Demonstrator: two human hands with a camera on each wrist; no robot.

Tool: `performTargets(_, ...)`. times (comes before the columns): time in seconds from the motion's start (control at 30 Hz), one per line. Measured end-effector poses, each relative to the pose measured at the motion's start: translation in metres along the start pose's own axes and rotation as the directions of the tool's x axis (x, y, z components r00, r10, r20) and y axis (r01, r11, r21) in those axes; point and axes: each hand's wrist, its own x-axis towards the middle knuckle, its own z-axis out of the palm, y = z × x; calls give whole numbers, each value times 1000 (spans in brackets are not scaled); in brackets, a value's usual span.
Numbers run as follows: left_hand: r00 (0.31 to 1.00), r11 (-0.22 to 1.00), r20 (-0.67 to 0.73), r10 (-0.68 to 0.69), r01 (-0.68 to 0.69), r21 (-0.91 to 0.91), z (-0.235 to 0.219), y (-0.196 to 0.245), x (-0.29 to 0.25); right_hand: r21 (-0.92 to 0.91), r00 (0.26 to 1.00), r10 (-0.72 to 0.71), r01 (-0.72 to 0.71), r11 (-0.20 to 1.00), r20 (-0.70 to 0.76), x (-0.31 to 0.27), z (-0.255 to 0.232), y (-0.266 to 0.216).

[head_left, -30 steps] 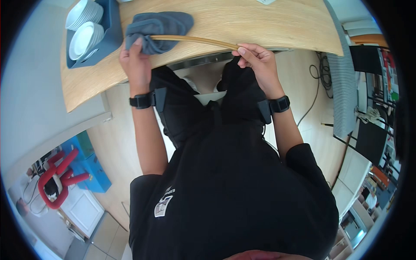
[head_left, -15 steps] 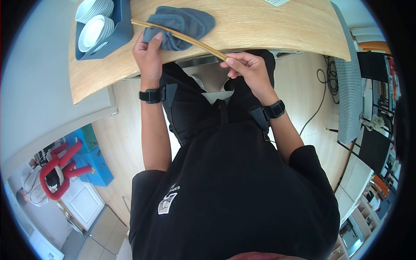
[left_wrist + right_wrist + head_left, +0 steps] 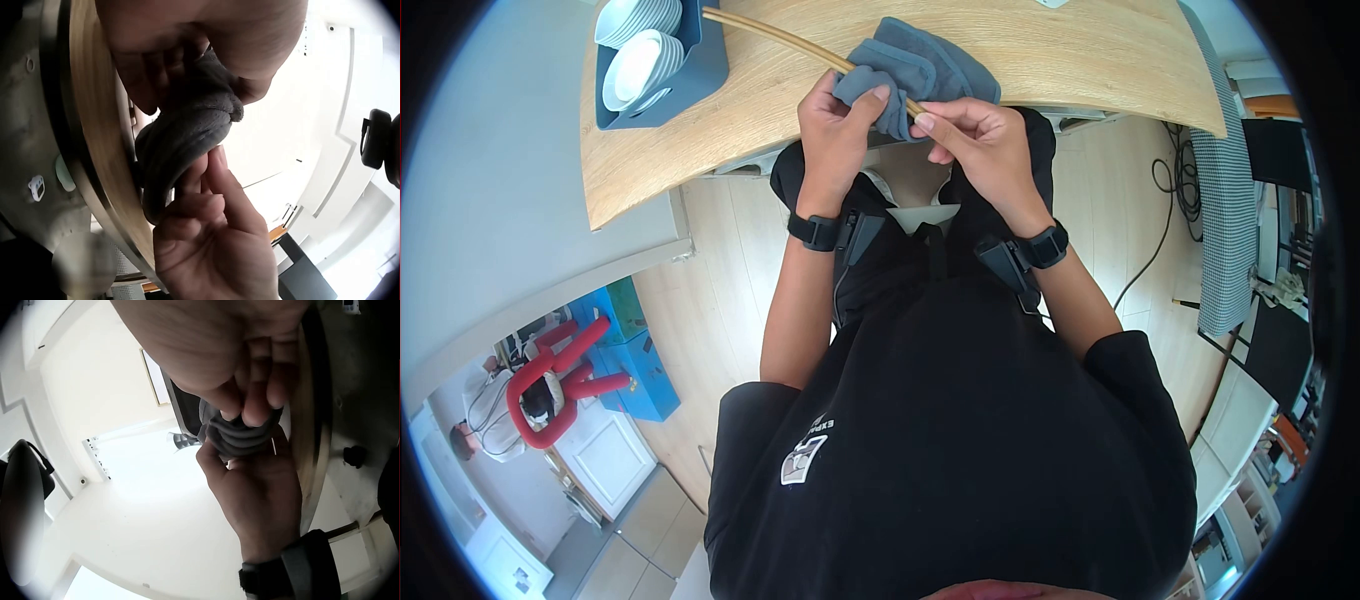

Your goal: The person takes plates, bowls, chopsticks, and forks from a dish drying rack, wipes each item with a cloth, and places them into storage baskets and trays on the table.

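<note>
In the head view, my left hand (image 3: pixel 832 135) grips a folded part of a grey-blue cloth (image 3: pixel 930 68) round a pair of long wooden chopsticks (image 3: pixel 775 35). Their far ends stick out to the upper left, toward the basket. My right hand (image 3: pixel 990 150) pinches the near ends between thumb and fingers, close beside the cloth. The loose part of the cloth spreads over the table's front edge. From the left wrist, the bunched cloth (image 3: pixel 187 128) hides the chopsticks, and the right fingertips (image 3: pixel 215 159) are right at its lower side.
A grey-blue basket (image 3: pixel 713 60) holding stacked white bowls (image 3: pixel 638 72) stands at the left of the wooden table (image 3: pixel 1080 65). The person's legs are under the front edge. A black cable (image 3: pixel 1165 215) lies on the floor at right.
My left hand has slid the cloth rightward along the chopsticks, from their far part to beside my right hand. More of the chopsticks now shows at the left. The right hand keeps its pinch.
</note>
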Motion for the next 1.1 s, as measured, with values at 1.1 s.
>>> performTargets(1.1,991,982,69,-111,120,-144,3,1,11,-455,863,-505,451,768,4,-11,-24,1)
